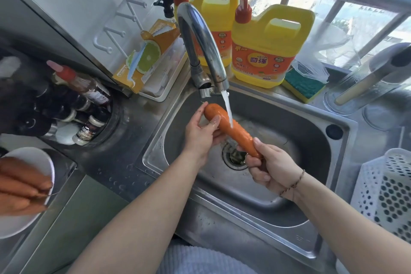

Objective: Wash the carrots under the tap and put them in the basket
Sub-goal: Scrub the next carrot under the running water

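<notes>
— Carrot (231, 129) first: where does it sit right now?

— Over the steel sink (295, 118), slanted, thick end up toward the tap (201, 40) and thin end down. The water stream (228, 111) lands on its upper half.

— And the hands?

— The left hand (200, 133) grasps the thick end, thumb laid over the top. The right hand (270, 164) is curled round the thin tip. Neither is released.

— How would you do this step well?

— I'd judge it best to turn the carrot between both hands so every side passes under the water, rub with the thumb, then slide it along so the thin end gets rinsed too. A wet carrot is slippery, so keep one firm grasp while the other hand rubs.

— What about the containers?

— A white plate (33, 155) at the left edge holds several more carrots (20, 184), apparently unwashed. The white perforated basket (384, 193) stands right of the sink; its visible part shows no carrot, though much is out of view.

— So far along?

— Early, I'd say.
</notes>
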A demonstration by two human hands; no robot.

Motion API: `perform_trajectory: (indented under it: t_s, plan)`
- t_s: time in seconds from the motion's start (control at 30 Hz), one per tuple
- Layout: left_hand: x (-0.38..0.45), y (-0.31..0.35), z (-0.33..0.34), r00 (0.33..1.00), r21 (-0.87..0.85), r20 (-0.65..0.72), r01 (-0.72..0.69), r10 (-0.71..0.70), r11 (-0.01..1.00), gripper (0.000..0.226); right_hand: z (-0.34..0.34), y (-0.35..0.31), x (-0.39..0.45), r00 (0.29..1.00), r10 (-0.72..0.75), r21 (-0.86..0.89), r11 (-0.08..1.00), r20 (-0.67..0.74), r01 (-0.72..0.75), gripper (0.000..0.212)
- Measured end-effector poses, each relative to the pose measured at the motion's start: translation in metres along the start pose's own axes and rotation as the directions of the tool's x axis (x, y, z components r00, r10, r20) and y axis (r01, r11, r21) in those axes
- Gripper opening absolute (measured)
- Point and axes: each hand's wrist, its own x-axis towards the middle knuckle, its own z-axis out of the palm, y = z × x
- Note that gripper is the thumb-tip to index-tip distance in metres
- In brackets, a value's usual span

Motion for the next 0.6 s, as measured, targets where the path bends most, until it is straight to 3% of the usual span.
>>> perform_trajectory:
  t_s: [0.07,0.13,0.23,0.33,0.47,0.53,0.6]
  plan:
    - [-0.003,-0.003,0.003,0.997,0.022,0.070,0.020,-0.021,1.000,0.082,0.001,0.000,0.001,1.000,-0.007,0.003,1.000,0.002,0.007,0.044]
    - [-0.006,-0.007,0.006,0.992,0.159,0.118,-0.061,0.042,0.985,0.102,0.001,0.000,0.000,1.000,0.006,0.022,1.000,0.013,-0.006,0.043]
    - [-0.001,0.001,0.005,0.990,0.243,0.055,-0.142,0.132,0.960,0.085,-0.002,0.001,-0.001,0.998,0.047,0.094,0.994,0.046,-0.051,0.045]
    - [0.002,0.009,0.005,0.993,0.139,-0.038,-0.101,0.108,0.985,0.053,-0.004,-0.003,-0.003,0.989,0.107,0.126,0.985,0.097,-0.119,0.045]
    - [-0.001,0.012,0.002,0.999,-0.104,0.036,-0.020,0.023,0.994,0.069,-0.005,-0.012,0.000,0.961,0.217,0.109,0.965,0.173,-0.238,0.044]
    - [0.002,0.015,0.001,0.999,-0.151,-0.019,-0.046,0.044,0.988,0.072,0.000,-0.013,0.007,0.969,0.242,-0.014,0.970,0.057,-0.241,0.048]
    - [0.003,0.020,0.001,0.985,-0.129,-0.133,-0.124,0.107,0.984,0.073,0.010,-0.012,0.018,0.988,0.056,-0.254,0.963,-0.143,-0.092,0.041]
